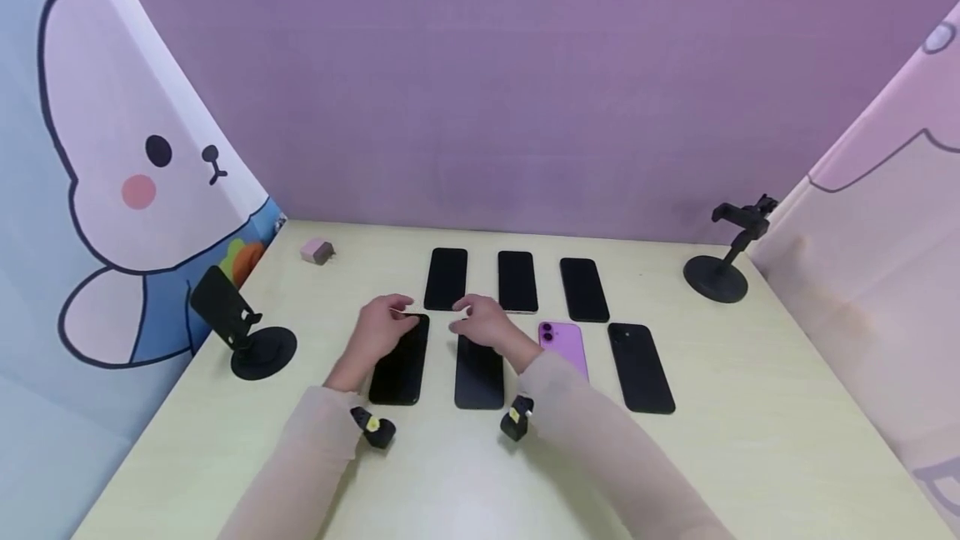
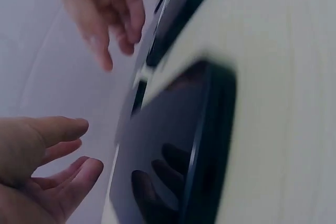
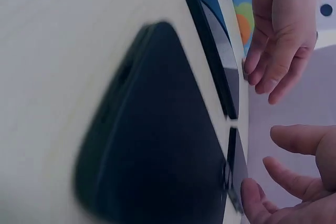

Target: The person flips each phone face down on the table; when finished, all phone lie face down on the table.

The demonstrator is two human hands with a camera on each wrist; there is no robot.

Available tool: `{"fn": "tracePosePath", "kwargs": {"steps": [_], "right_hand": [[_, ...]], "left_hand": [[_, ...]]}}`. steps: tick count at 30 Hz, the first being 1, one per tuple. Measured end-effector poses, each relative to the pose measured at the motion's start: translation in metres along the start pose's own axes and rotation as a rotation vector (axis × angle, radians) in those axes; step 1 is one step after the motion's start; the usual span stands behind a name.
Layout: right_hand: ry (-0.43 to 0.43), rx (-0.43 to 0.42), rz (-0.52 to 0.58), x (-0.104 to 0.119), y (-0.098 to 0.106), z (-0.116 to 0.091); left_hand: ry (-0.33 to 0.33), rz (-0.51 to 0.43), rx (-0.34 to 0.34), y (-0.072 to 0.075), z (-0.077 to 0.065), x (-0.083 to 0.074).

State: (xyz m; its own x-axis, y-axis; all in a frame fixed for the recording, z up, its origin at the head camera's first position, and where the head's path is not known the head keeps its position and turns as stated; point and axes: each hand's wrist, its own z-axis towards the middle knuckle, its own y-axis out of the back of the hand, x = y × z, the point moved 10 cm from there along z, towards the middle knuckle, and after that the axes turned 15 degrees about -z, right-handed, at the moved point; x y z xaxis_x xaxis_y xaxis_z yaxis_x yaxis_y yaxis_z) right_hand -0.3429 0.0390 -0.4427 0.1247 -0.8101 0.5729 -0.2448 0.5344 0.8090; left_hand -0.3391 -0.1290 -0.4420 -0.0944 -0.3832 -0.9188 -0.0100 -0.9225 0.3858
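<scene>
My left hand hovers above the upper end of a glossy black smartphone in the front row. Its fingers are loosely bent and hold nothing; their reflection shows in the phone's screen in the left wrist view. Over the neighbouring dark matte smartphone, my right hand is held with thumb and fingers apart, likewise holding nothing. That phone's matte face fills much of the right wrist view. A purple smartphone lies partly hidden beside the right sleeve, camera side up.
Another black smartphone lies at the front row's right end. Behind are three dark phones: left, middle and right. Black stands occupy the table's left and right sides. A small pink-grey block sits back left.
</scene>
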Motion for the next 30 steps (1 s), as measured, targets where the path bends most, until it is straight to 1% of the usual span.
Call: {"fn": "tracePosePath", "kwargs": {"steps": [2, 4, 6, 8, 12, 16, 21, 25, 30], "right_hand": [[0.004, 0.023, 0.009, 0.01, -0.008, 0.001], [0.008, 0.04, 0.007, 0.019, -0.016, 0.001], [0.002, 0.055, 0.0, 0.025, -0.024, 0.002], [-0.001, 0.057, -0.032, 0.03, -0.029, 0.002], [0.001, 0.037, -0.081, 0.038, -0.035, 0.004], [0.008, 0.017, -0.075, 0.042, -0.038, 0.007], [-0.002, -0.002, -0.101, 0.043, -0.042, 0.01], [-0.007, -0.021, -0.144, 0.045, -0.047, 0.013], [-0.028, -0.042, -0.136, 0.043, -0.048, 0.015]], "left_hand": [[0.034, 0.015, -0.015, 0.015, 0.0, 0.011], [0.054, 0.032, -0.024, 0.027, 0.0, 0.019], [0.065, 0.043, -0.019, 0.034, -0.001, 0.025], [0.062, 0.048, 0.002, 0.038, -0.001, 0.03], [0.07, 0.017, 0.059, 0.037, -0.003, 0.036], [0.077, -0.002, 0.096, 0.035, -0.004, 0.041], [0.049, 0.0, 0.129, 0.031, -0.004, 0.042], [0.041, 0.025, 0.13, 0.03, -0.003, 0.042], [0.023, 0.06, 0.124, 0.028, -0.002, 0.04]]}}
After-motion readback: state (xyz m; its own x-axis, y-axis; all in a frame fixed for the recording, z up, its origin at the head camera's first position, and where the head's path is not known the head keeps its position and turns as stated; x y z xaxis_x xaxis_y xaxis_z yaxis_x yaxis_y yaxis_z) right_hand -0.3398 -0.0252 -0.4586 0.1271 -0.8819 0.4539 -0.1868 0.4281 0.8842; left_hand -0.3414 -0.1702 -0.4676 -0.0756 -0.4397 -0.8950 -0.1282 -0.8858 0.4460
